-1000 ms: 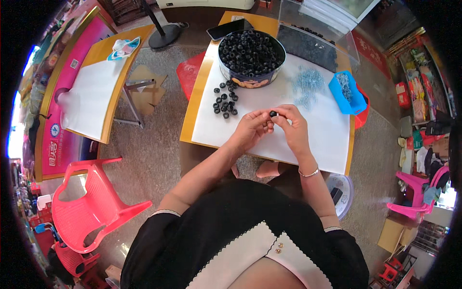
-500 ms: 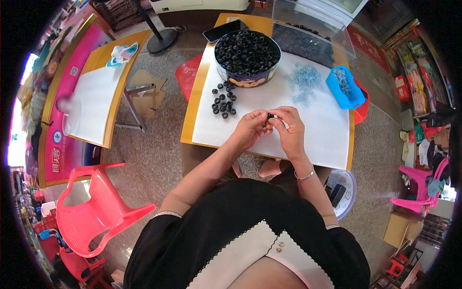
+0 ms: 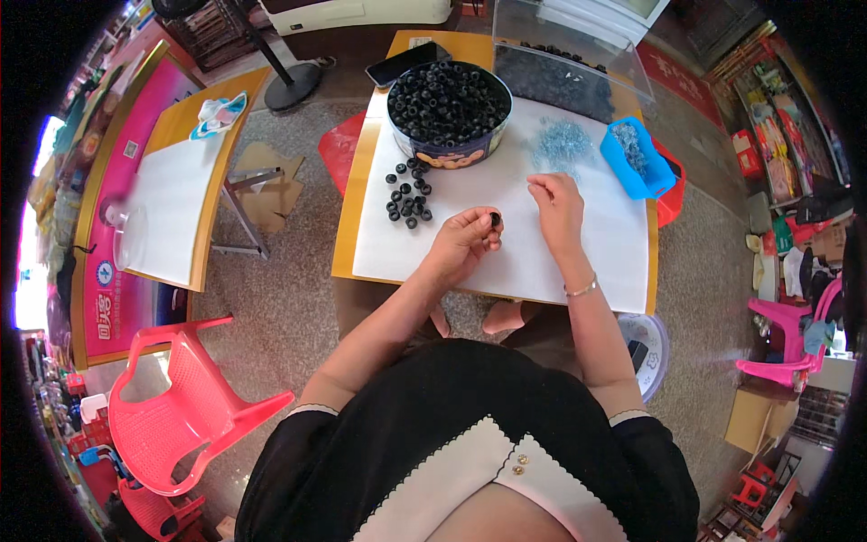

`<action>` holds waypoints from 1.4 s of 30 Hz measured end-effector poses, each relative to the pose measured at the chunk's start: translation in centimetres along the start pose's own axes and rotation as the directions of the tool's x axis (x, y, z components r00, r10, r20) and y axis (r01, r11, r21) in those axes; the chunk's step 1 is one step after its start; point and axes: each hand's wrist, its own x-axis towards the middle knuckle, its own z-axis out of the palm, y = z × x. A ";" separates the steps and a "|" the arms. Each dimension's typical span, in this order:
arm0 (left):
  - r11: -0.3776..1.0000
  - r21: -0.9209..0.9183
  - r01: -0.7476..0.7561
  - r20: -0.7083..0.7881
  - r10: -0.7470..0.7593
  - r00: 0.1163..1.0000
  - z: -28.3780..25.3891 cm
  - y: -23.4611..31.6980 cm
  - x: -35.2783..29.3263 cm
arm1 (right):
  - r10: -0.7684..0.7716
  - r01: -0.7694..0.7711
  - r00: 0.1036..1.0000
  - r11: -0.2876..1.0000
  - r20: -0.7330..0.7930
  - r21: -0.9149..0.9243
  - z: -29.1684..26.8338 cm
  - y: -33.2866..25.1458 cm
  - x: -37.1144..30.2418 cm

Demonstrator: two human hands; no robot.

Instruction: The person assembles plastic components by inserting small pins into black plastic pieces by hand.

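My left hand (image 3: 459, 244) pinches a small black ring-shaped piece (image 3: 495, 219) between thumb and fingertips, above the near part of the white-covered table. To its right is my right hand (image 3: 558, 212), with its fingers drawn together; whatever may be in them is too small to make out. Just beyond those fingers lies a loose heap of small clear bluish pieces (image 3: 562, 140). Several more black ring-shaped pieces (image 3: 408, 200) lie scattered left of my left hand. Behind them stands a round tin (image 3: 452, 157) heaped with the same black pieces.
A blue basket (image 3: 643, 185) of clear pieces sits at the table's right side, partly over a red container (image 3: 670, 203). A transparent bin (image 3: 564, 86) with black pieces and a dark phone (image 3: 406, 65) are at the back. A pink chair (image 3: 176, 397) stands left.
My right hand has parted from the left and moved forward, toward the clear heap. The left keeps the black piece. The whole view has shifted slightly.
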 end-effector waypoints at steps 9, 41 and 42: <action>1.000 -0.007 0.023 0.053 -0.022 0.998 -0.2 -0.1 0.1 | -0.305 0.344 0.938 0.881 0.164 -0.326 2.2 1.6 2.5; 0.996 0.089 -0.020 -0.012 0.021 1.000 0.0 -0.4 -0.2 | -0.007 -0.055 0.969 0.968 0.246 0.245 -0.8 -5.5 -3.9; 0.996 0.090 -0.024 -0.011 0.025 1.000 0.0 -0.4 -0.2 | -0.011 -0.052 0.969 0.968 0.246 0.245 -0.9 -5.7 -3.9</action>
